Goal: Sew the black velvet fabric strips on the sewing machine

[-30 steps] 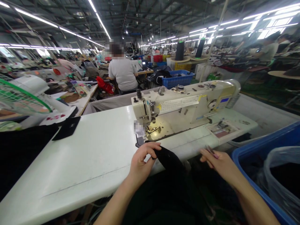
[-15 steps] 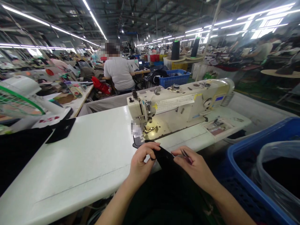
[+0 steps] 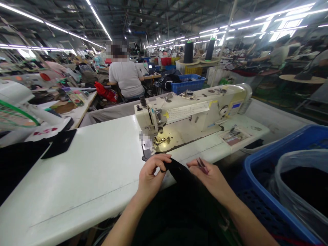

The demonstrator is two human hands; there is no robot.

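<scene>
lying between left hand (image 3: 150,176) and right hand (image 3: 211,177), black fabric (image 3: 180,172).

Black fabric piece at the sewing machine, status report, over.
Left hand pinching black fabric piece at table edge. Right hand holds small snips, touching the fabric. Sewing machine just beyond, presser foot clear.

our right hand (image 3: 208,176): swung in from the right | now touching the black fabric (image 3: 179,171) beside our left hand (image 3: 151,174)

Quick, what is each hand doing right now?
Left hand: pinching the black fabric.
Right hand: holding small snips, touching the fabric.
</scene>
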